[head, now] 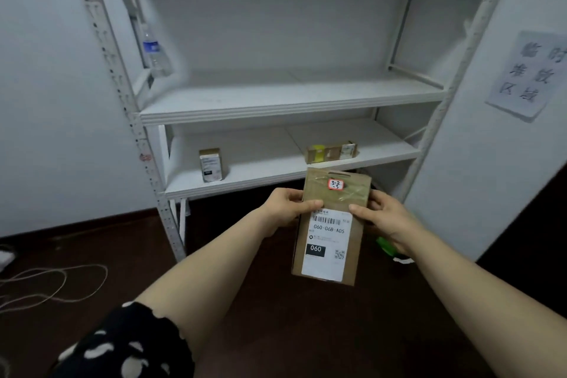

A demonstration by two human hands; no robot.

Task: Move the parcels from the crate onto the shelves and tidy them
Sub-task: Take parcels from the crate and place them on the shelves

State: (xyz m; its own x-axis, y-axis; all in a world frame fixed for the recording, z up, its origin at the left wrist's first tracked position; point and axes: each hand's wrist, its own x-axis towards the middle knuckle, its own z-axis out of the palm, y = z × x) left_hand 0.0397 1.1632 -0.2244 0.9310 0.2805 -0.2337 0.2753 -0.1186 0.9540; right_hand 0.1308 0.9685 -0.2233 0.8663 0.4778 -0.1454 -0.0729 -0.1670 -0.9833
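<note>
Here the left hand (283, 209) and right hand (385, 219) pinched the cardboard parcel (331, 236) by its sides, long axis toward 12 o'clock, facing the lower shelf (260, 163).

Dim, soft, edge-bent wide-angle view

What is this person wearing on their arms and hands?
No gloves: the left hand and right hand are bare, forearms too. The left arm wears a black sleeve with white blotches and a frilly edge; no sleeve shows on the right.
</note>
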